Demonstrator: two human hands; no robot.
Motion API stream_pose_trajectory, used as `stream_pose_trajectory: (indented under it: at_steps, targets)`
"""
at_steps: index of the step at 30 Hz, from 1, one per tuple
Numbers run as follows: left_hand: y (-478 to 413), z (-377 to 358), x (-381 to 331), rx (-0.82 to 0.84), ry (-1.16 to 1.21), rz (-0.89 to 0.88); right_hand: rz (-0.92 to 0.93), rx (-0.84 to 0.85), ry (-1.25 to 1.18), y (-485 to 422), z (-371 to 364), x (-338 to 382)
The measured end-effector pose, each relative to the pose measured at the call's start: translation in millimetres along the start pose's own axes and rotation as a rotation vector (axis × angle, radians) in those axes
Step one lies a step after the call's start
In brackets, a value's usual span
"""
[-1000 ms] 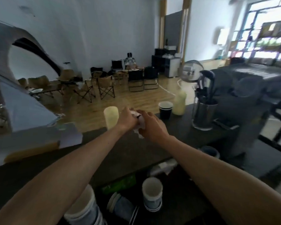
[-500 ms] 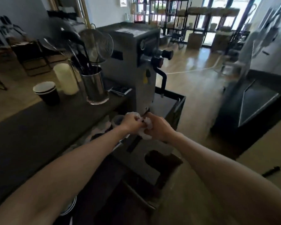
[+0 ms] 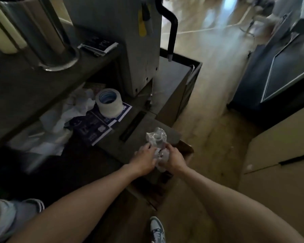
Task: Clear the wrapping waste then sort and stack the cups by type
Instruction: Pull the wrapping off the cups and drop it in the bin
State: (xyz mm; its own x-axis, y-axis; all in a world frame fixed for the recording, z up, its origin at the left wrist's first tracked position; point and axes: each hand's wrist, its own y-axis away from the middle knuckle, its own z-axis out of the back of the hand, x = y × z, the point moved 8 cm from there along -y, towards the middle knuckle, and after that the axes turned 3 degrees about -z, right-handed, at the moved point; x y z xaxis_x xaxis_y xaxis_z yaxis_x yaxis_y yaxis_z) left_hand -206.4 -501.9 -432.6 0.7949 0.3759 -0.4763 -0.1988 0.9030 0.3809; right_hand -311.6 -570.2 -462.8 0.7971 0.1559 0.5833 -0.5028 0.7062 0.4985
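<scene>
Both my hands hold a crumpled wad of clear plastic wrapping (image 3: 156,139) low in front of me. My left hand (image 3: 145,155) grips its left side and my right hand (image 3: 174,157) grips its right side, fingers closed into the plastic. The wad sticks up above my fingers, over the dark lid (image 3: 135,137) of a low unit beside the counter. A stack of pale cups (image 3: 109,102) lies tilted on a lower shelf, its open mouth facing up. More crumpled wrapping (image 3: 77,106) lies beside it.
The dark counter (image 3: 25,81) carries a steel utensil holder (image 3: 44,35) and a cream cup stack (image 3: 2,32). A grey machine (image 3: 126,41) with a black bent tube stands behind. Blue printed sheets (image 3: 98,123) lie on the shelf. Wooden floor (image 3: 214,85) stretches right; my shoe (image 3: 157,230) shows below.
My view has swung right and down from the countertop to the lower shelf and floor. Both hands have stayed together on the plastic wad and dropped lower.
</scene>
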Motion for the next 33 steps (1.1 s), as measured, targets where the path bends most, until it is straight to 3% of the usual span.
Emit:
stream_pose_trajectory:
  at_steps: [5,9,14,17,21,25,30,33]
  targets:
    - [-8.7,-16.6,5.0,0.024,-0.349,0.029,-0.182,-0.219,-0.134,-7.6,15.7,-18.4]
    - [-14.5,-7.7,-5.7,-0.063,-0.508,0.049,-0.258,-0.124,0.042,-12.9,3.6,-30.2]
    - [-16.9,2.7,-19.0,-0.209,-0.359,-0.156,-0.189,-0.030,0.150,-13.9,-5.0,-33.6]
    - [-19.1,-4.9,-16.3,-0.075,-0.236,-0.156,-0.190,-0.113,0.143,-10.3,6.5,-32.9]
    - [-19.7,-5.3,-19.8,-0.009,-0.350,-0.112,-0.213,-0.278,0.102,3.7,23.0,-32.8]
    - [-14.6,1.0,-29.4,-0.032,-0.480,-0.166,-0.244,-0.267,0.110,16.8,16.8,-36.8]
    - [-9.2,-20.0,-16.8,0.124,-0.550,-0.188,-0.680,-0.169,-0.385,30.4,-19.6,-70.5]
    - [-1.1,-29.9,-5.3,0.190,-0.552,-0.160,-0.760,-0.080,-0.632,22.5,-45.0,-68.2]
